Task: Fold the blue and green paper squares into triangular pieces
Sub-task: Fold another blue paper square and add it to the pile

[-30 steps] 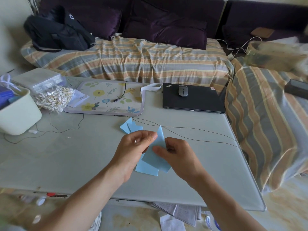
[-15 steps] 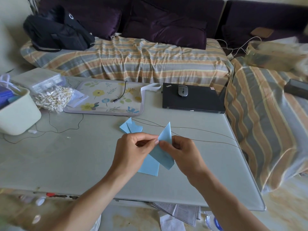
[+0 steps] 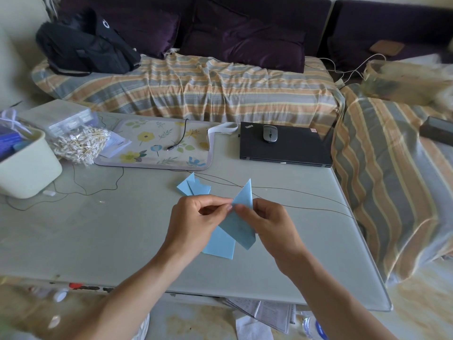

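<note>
Left hand (image 3: 196, 222) and right hand (image 3: 270, 224), centre frame, fingers curled, thumbs and forefingers together pinching folded light-blue paper piece (image 3: 241, 224) raised over pale glass table (image 3: 98, 241); another blue sheet (image 3: 220, 245) lies beneath.

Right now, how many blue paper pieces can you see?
3: one held up between both hands, one flat on the table under the hands, one already folded farther back. More may be stacked beneath, hidden.

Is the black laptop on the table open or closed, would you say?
Closed: the black laptop lies flat, lid down, with a grey mouse resting on top.
</note>
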The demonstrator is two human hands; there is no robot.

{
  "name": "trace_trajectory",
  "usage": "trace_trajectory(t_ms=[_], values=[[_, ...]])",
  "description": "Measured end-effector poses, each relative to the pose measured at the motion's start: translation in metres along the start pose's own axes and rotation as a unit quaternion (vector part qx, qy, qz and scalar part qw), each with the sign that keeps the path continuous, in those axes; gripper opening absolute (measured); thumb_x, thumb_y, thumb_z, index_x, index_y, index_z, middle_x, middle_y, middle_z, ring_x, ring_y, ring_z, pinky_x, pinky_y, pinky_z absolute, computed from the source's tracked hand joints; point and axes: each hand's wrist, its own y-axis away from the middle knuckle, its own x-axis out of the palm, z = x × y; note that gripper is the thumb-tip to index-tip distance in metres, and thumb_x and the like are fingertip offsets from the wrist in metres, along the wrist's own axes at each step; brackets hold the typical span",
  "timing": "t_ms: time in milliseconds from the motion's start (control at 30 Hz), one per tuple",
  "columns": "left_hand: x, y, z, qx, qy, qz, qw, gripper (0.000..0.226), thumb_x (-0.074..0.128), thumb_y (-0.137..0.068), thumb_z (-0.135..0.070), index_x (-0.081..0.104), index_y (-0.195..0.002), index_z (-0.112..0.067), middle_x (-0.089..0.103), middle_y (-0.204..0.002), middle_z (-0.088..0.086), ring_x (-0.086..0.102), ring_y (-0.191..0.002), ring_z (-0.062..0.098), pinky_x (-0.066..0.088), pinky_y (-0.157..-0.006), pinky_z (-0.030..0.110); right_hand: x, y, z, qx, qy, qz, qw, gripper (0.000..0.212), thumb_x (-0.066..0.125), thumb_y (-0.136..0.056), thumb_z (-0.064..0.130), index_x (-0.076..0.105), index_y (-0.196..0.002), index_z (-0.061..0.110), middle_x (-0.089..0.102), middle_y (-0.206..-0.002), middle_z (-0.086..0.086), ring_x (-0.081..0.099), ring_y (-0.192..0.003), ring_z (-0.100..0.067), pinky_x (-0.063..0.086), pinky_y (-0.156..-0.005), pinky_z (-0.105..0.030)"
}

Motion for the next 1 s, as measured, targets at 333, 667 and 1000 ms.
trace_trajectory(t_ms=[333,667,1000], values=[[0.001,0.003,-0.003,-0.025,-0.007,0.074,0.997,0.012,0.075,-0.090,-0.019,0.083,-0.094,-0.027,0.079,-0.088,-0.015,0.074,-0.089,0.006,0.057,-0.087,0.030,-0.013,-0.008,0.003,0.021,-0.114,-0.075,0.990,0.016,0.065,-0.097,0.016,0.069,-0.088,0.003,0.067,-0.074,-0.003,0.065,-0.068,-0.014,0.055,-0.070,-0.023],[0.000,0.003,-0.004,-0.030,0.008,0.061,0.998,0.013,0.075,-0.090,-0.017,0.083,-0.093,-0.027,0.079,-0.089,-0.014,0.073,-0.090,0.006,0.058,-0.092,0.035,-0.009,-0.005,0.002,0.052,-0.146,-0.057,0.986,0.028,0.056,-0.104,0.024,0.072,-0.094,0.003,0.073,-0.084,-0.008,0.070,-0.078,-0.017,0.056,-0.073,-0.024],[-0.001,0.000,-0.003,-0.055,0.047,0.060,0.996,0.013,0.074,-0.091,-0.014,0.083,-0.092,-0.023,0.080,-0.090,-0.010,0.075,-0.093,0.010,0.056,-0.097,0.037,-0.007,-0.005,0.002,0.043,-0.091,-0.069,0.993,0.022,0.067,-0.098,0.022,0.073,-0.090,0.002,0.077,-0.090,-0.016,0.072,-0.081,-0.022,0.062,-0.077,-0.033]])
